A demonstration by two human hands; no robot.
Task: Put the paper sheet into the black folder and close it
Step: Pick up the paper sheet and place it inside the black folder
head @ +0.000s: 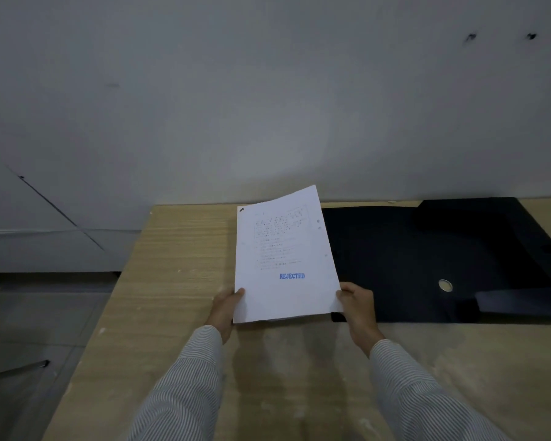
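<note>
Both hands up: left hand (225, 308) and right hand (358, 308) pinch the paper sheet (283, 256) (stamped "REJECTED") by its lower corners, tilted beside the open black folder (427, 259).

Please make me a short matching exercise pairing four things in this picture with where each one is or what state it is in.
Column one:
1. paper sheet
2. black folder
3. left hand
4. right hand

Column two:
A. lying open on the wooden table
B. gripping the sheet's lower right corner
C. held up, stamped REJECTED in blue
D. gripping the sheet's lower left corner

Pairs: 1-C, 2-A, 3-D, 4-B
</note>
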